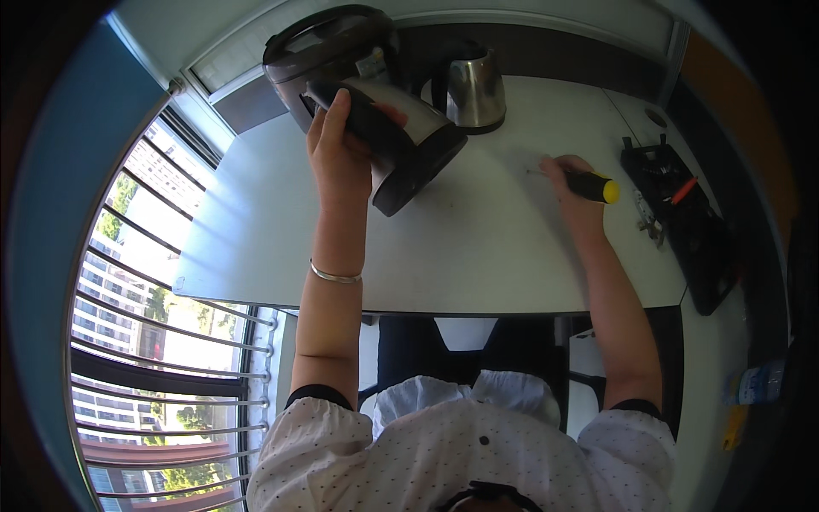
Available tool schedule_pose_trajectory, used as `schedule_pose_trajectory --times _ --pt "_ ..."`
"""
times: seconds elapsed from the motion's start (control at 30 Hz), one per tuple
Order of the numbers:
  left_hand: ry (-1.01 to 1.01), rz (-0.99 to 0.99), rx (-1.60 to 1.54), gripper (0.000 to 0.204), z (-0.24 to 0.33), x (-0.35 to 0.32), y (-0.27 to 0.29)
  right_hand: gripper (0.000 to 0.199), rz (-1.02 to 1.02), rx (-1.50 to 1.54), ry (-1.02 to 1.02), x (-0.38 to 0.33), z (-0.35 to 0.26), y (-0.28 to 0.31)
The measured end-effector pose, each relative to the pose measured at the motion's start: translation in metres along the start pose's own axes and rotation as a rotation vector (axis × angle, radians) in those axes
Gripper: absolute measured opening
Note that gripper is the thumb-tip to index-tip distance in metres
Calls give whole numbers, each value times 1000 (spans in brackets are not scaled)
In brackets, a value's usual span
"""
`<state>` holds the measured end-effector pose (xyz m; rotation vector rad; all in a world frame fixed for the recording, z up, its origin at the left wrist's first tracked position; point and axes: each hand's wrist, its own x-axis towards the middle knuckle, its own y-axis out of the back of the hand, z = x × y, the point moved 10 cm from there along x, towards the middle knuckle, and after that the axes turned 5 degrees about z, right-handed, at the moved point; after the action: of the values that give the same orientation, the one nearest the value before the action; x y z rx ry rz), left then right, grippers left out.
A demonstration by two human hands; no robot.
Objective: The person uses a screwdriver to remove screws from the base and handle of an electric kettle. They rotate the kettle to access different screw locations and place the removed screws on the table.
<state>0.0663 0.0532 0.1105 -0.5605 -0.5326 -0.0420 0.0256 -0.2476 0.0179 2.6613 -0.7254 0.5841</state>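
My left hand [334,141] is wrapped round the black handle of a steel electric kettle [411,113], held up over the left side of the white table [478,256]. The kettle is tilted, its dark round base facing toward me and to the right. Over the right half of the table, my right hand [570,181] closes on a screwdriver [590,185] with a black and yellow handle. Its thin shaft points left, apart from the kettle; the tip is too small to make out.
A second steel kettle [476,92] stands at the back, beside a dark rice cooker [331,43]. On the right lies an open black tool case [695,230] with a red-handled tool [685,189]; small metal parts [650,226] lie next to it. A barred window [162,324] is at left.
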Motion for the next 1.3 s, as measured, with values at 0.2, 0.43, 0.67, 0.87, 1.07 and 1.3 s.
schedule_pose_trajectory --times 0.2,0.43,0.67,0.87,1.07,1.3 --pt "4 113 7 26 -6 -8 -2 7 228 807 -47 6 -18 28" --pt "71 -18 -139 20 -20 -22 -38 26 34 1234 115 -28 -101 54" --pt "151 -186 -276 25 -34 -16 -49 24 -193 1087 491 -67 -174 31" --pt "136 -343 -326 28 -34 -25 -56 22 -325 1076 429 -84 -177 -4" --pt "158 -356 -412 24 -36 -30 -55 18 -308 1082 475 -91 -177 -15" --pt "110 -400 -394 29 -32 -28 -52 20 -237 892 550 -98 -176 -23"
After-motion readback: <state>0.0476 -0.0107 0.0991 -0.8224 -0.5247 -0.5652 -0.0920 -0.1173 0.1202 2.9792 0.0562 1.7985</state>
